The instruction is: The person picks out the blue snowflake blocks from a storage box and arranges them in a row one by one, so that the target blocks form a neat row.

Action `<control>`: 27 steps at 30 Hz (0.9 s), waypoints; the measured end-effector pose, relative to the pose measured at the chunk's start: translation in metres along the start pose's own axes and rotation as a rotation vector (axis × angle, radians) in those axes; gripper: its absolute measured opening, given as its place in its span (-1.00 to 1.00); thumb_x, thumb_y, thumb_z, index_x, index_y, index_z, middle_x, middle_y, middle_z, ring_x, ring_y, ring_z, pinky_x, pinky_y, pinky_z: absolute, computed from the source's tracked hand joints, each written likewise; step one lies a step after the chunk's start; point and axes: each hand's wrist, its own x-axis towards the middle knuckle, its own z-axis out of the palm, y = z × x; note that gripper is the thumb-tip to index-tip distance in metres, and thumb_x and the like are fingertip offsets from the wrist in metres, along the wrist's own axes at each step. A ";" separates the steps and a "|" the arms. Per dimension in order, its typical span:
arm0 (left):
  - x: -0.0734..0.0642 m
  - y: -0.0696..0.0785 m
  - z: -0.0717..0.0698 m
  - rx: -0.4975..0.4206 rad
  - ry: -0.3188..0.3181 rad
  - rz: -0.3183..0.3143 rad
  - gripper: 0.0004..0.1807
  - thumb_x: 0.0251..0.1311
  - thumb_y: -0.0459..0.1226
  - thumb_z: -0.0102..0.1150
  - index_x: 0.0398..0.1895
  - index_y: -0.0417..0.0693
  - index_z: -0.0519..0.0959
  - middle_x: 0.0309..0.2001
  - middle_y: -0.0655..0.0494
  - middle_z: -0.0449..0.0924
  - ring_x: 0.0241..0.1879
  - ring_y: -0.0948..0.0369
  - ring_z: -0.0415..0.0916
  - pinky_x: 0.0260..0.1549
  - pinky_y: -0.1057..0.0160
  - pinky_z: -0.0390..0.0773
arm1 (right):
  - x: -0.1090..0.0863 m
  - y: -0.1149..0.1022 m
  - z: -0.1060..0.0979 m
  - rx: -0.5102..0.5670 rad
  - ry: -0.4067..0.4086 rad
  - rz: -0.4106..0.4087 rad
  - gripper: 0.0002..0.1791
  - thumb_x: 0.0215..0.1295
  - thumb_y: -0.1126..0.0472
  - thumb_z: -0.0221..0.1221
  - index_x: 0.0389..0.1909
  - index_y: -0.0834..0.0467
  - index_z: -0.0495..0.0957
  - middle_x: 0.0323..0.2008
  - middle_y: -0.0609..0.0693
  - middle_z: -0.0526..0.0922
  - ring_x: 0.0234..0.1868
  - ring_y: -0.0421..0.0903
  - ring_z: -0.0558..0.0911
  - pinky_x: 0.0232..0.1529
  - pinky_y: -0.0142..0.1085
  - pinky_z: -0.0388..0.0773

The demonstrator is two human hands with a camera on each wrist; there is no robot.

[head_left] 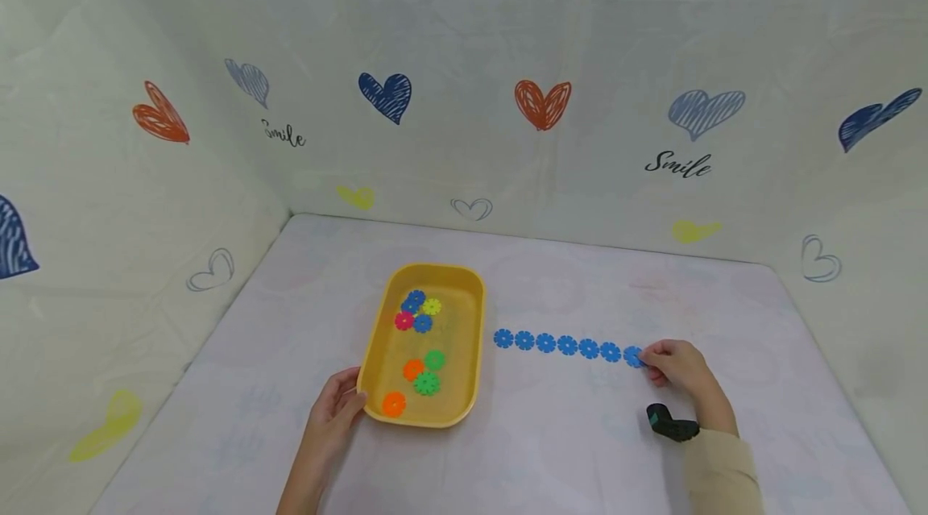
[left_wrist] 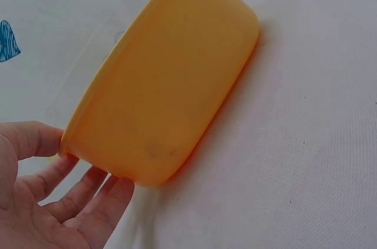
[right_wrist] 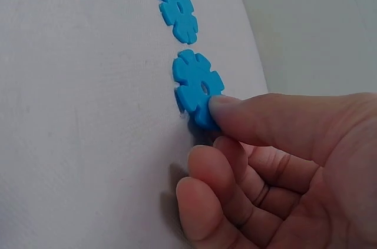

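A yellow plastic tray [head_left: 474, 386] stands on the table, holding several flower-shaped plastic discs in orange, green, blue, pink and yellow. My left hand [head_left: 337, 404] grips its near left corner; in the left wrist view the thumb lies at the rim and the fingers [left_wrist: 106, 208] press the outer wall. To the right of the tray, a row of several blue flower-shaped discs [head_left: 567, 345] runs across the table. At its right end my right hand [head_left: 679, 366] pinches the last blue disc [right_wrist: 197, 84] by its edge, thumb on top, close to the neighbouring disc [right_wrist: 177, 10].
A black wrist device [head_left: 673, 424] sits at the right wrist, by a beige sleeve [head_left: 721, 471]. The white table [head_left: 565, 450] meets a pale curtain [head_left: 609, 176] printed with hearts at the back and sides.
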 end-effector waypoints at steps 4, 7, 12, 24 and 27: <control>0.001 -0.001 0.000 0.000 -0.004 0.001 -0.54 0.31 -0.37 -0.08 0.27 -0.25 0.20 0.26 -0.27 0.25 0.18 -0.02 0.30 -0.06 0.48 0.52 | 0.003 -0.001 -0.002 -0.004 -0.015 0.003 -0.73 0.27 0.22 0.07 -0.25 0.42 0.48 -0.57 -0.02 0.48 -0.54 -0.17 0.48 -0.48 -0.40 0.53; 0.001 -0.001 -0.001 -0.004 -0.001 -0.003 -0.54 0.31 -0.39 -0.08 0.27 -0.24 0.20 0.26 -0.25 0.26 0.18 -0.01 0.30 -0.06 0.50 0.52 | 0.003 -0.002 -0.002 0.004 -0.018 0.012 -0.70 0.26 0.21 0.09 -0.23 0.44 0.48 -0.57 -0.01 0.48 -0.54 -0.17 0.48 -0.48 -0.39 0.54; 0.001 -0.001 0.000 -0.002 0.000 -0.004 -0.54 0.30 -0.39 -0.08 0.27 -0.24 0.21 0.26 -0.25 0.26 0.18 -0.01 0.30 -0.06 0.49 0.52 | 0.002 -0.004 -0.001 0.032 0.006 0.042 -0.68 0.23 0.22 0.10 -0.20 0.46 0.47 -0.57 0.00 0.50 -0.54 -0.18 0.50 -0.49 -0.40 0.56; 0.000 -0.001 0.000 0.002 0.001 -0.006 -0.54 0.30 -0.40 -0.09 0.27 -0.23 0.21 0.26 -0.24 0.27 0.15 0.01 0.32 -0.08 0.53 0.50 | 0.002 -0.005 0.002 0.027 0.024 0.058 -0.70 0.24 0.24 0.10 -0.20 0.45 0.47 -0.58 0.01 0.50 -0.56 -0.17 0.49 -0.50 -0.41 0.55; 0.000 -0.001 0.000 0.002 -0.002 -0.007 -0.53 0.29 -0.40 -0.09 0.27 -0.24 0.21 0.26 -0.24 0.26 0.16 0.01 0.32 -0.07 0.53 0.51 | 0.002 -0.005 0.002 0.022 0.023 0.058 -0.70 0.24 0.24 0.09 -0.20 0.45 0.47 -0.59 0.00 0.49 -0.56 -0.17 0.49 -0.50 -0.41 0.55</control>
